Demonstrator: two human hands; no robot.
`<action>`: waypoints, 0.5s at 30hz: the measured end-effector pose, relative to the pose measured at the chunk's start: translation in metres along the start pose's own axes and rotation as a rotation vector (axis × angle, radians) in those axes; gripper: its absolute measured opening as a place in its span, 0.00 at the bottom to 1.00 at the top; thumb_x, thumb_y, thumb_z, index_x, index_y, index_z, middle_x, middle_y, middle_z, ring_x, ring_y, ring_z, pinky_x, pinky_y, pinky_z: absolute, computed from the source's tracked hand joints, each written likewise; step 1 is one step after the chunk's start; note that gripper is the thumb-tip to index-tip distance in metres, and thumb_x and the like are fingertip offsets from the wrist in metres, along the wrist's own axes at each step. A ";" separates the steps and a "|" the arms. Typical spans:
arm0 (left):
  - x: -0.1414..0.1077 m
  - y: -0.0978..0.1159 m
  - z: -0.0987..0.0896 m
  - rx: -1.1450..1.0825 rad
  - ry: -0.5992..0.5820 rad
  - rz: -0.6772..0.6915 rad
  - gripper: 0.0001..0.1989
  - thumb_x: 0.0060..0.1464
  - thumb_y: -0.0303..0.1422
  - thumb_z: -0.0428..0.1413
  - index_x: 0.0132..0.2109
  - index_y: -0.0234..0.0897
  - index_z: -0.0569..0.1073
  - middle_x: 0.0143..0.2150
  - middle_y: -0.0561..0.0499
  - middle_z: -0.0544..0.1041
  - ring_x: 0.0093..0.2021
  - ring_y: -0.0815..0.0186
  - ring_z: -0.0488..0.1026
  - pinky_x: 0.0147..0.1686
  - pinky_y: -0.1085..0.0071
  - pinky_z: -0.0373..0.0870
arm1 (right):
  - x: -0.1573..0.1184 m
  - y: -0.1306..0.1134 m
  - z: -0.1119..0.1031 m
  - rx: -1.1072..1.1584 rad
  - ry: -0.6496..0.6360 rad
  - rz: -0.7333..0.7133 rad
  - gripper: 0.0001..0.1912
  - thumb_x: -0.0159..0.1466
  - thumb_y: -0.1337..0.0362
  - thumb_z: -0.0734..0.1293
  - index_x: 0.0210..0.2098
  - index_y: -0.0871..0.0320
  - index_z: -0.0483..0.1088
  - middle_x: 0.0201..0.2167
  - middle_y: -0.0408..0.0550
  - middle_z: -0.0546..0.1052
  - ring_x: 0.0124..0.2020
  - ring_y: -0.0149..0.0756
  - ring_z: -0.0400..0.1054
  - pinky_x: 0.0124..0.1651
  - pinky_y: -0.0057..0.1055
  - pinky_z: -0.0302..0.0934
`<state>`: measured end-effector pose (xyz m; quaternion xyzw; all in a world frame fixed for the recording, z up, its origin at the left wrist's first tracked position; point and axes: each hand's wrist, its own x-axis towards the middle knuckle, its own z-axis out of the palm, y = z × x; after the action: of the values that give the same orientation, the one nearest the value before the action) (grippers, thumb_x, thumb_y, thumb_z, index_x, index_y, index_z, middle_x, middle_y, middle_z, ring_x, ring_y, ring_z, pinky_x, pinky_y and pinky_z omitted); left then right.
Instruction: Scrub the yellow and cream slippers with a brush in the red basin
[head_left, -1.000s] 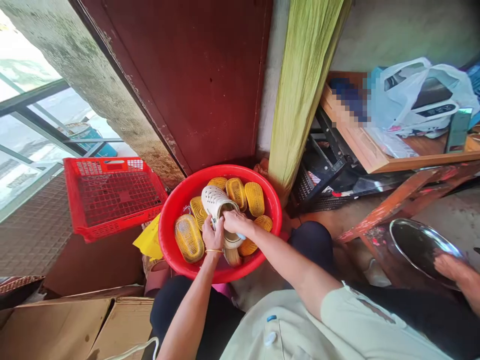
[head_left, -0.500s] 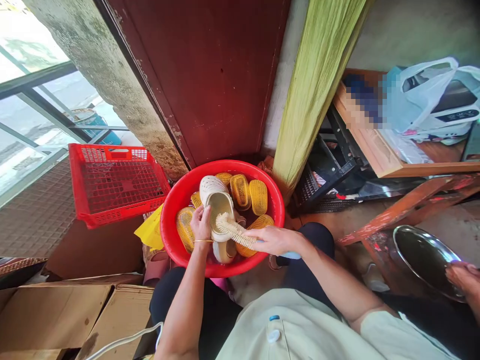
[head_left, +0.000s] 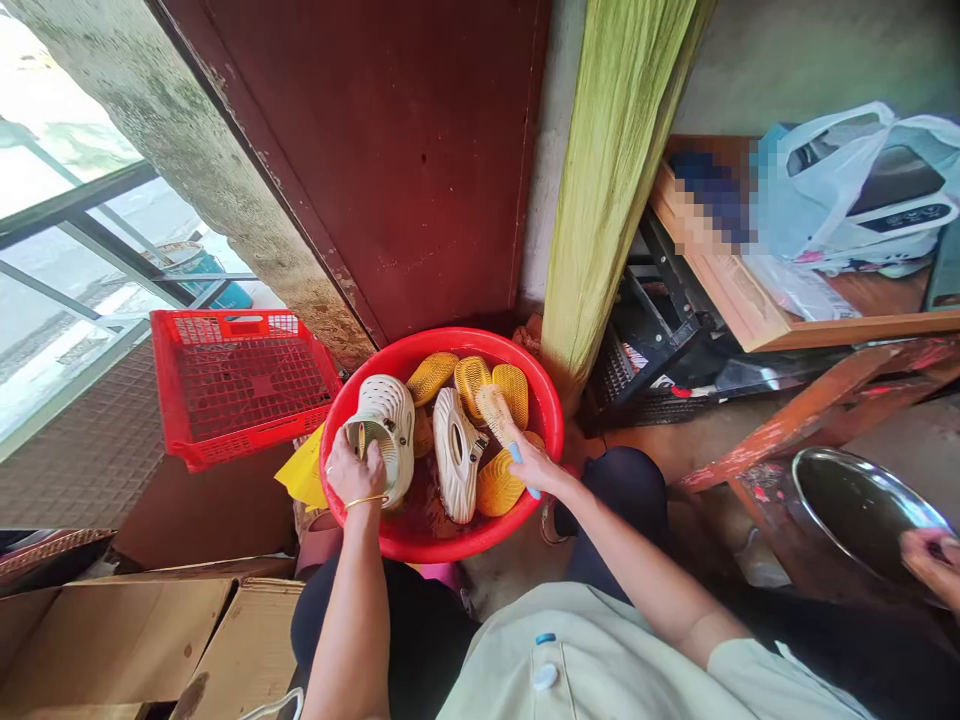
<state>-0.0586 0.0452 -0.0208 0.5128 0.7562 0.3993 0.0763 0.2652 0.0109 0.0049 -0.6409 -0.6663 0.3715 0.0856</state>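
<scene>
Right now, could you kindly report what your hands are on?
Left hand gripping cream clog; right hand holding bristle brush; both over red basin, yellow clogs inside.

Left hand (head_left: 352,474) and right hand (head_left: 534,468) both grip, arms extended.

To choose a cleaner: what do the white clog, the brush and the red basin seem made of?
The white clog seems moulded foam or rubber, matt, with punched holes. The brush has pale bristles, perhaps natural fibre, and a blue handle, probably plastic. The red basin looks like glossy moulded plastic.
</scene>
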 end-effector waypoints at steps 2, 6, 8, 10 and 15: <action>-0.005 0.003 0.007 0.117 0.010 0.059 0.38 0.55 0.40 0.56 0.70 0.31 0.61 0.71 0.31 0.60 0.71 0.41 0.55 0.68 0.40 0.50 | 0.007 -0.001 0.002 -0.041 0.043 0.000 0.44 0.62 0.70 0.62 0.75 0.58 0.42 0.63 0.58 0.69 0.60 0.43 0.67 0.59 0.34 0.61; -0.002 0.000 0.021 0.124 -0.109 0.036 0.43 0.57 0.43 0.55 0.74 0.32 0.51 0.76 0.32 0.48 0.75 0.41 0.45 0.69 0.39 0.47 | 0.026 -0.005 0.001 -0.262 0.062 0.022 0.35 0.68 0.70 0.58 0.74 0.58 0.48 0.59 0.60 0.71 0.58 0.43 0.69 0.57 0.33 0.61; 0.003 -0.005 0.024 0.098 -0.191 0.040 0.45 0.56 0.45 0.55 0.74 0.32 0.49 0.77 0.33 0.45 0.76 0.42 0.41 0.69 0.40 0.47 | 0.037 -0.008 0.001 -0.336 0.060 0.035 0.35 0.68 0.70 0.57 0.73 0.63 0.48 0.59 0.66 0.71 0.57 0.46 0.70 0.56 0.35 0.62; 0.004 -0.010 0.025 0.091 -0.262 0.029 0.49 0.55 0.48 0.56 0.75 0.32 0.47 0.77 0.32 0.42 0.76 0.41 0.38 0.70 0.40 0.46 | 0.048 -0.010 0.001 -0.371 0.036 0.052 0.35 0.68 0.71 0.56 0.73 0.67 0.48 0.58 0.70 0.71 0.57 0.48 0.70 0.56 0.37 0.62; -0.005 -0.024 0.031 0.096 -0.328 0.000 0.64 0.46 0.56 0.61 0.74 0.21 0.39 0.75 0.20 0.38 0.75 0.35 0.34 0.69 0.38 0.43 | 0.068 -0.010 0.001 -0.398 -0.020 0.055 0.31 0.68 0.74 0.56 0.70 0.69 0.55 0.54 0.71 0.75 0.57 0.50 0.71 0.56 0.40 0.64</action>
<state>-0.0569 0.0539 -0.0596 0.5743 0.7517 0.2735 0.1740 0.2450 0.0737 -0.0142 -0.6593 -0.7097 0.2409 -0.0594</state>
